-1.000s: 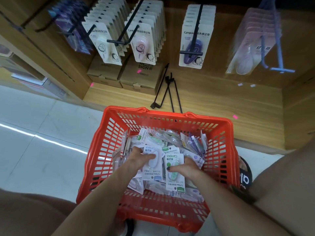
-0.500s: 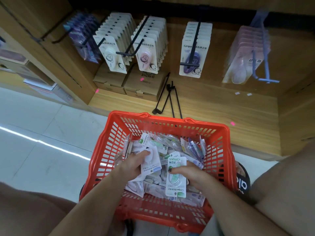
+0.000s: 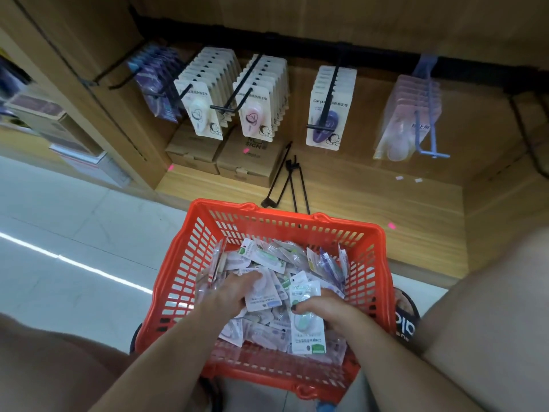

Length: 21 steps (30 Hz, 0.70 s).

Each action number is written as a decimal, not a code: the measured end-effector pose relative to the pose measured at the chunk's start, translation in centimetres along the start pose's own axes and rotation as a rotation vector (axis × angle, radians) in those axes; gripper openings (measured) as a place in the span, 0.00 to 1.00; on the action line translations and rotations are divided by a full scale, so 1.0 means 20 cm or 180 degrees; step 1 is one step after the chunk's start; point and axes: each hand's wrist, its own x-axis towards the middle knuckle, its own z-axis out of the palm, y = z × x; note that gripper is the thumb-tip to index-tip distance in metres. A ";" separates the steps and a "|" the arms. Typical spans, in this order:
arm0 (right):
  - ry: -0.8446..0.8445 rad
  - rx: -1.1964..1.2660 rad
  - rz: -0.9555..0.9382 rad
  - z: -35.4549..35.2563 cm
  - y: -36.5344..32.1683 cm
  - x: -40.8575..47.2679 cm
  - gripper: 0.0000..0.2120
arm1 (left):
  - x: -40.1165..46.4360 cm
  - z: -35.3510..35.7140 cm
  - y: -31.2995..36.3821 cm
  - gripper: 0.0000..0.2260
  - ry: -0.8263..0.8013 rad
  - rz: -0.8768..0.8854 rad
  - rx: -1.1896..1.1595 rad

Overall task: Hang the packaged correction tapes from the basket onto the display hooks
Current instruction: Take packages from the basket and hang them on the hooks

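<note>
In the lower middle of the head view, an orange basket [image 3: 184, 263] holds a heap of packaged correction tapes [image 3: 267, 257]. Both hands are inside it: the left hand [image 3: 230, 294] grips a white pack with a blue strip [image 3: 263, 297], and the right hand [image 3: 322, 307] grips a green pack [image 3: 307, 334] just beside it. Across the upper frame, display hooks [image 3: 237, 95] carry rows of hanging packs, well apart from the hands.
</note>
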 end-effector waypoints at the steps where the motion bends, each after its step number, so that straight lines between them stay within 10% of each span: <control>1: -0.0013 0.0004 0.0005 -0.01 0.00 0.00 0.44 | 0.00 -0.01 0.00 0.23 0.0091 0.0014 0.0037; 9: -0.0207 0.0539 -0.0332 -0.09 -0.12 -0.14 0.50 | -0.21 -0.10 0.05 0.20 0.0079 0.0341 -0.0019; 16: -0.0494 0.1245 -0.1170 -0.13 -0.38 -0.40 0.22 | -0.53 -0.18 0.36 0.12 -0.0505 0.1255 0.0074; 21: -0.0924 0.1624 -0.1679 -0.11 -0.58 -0.55 0.27 | -0.77 -0.31 0.65 0.10 -0.0403 0.2008 0.0654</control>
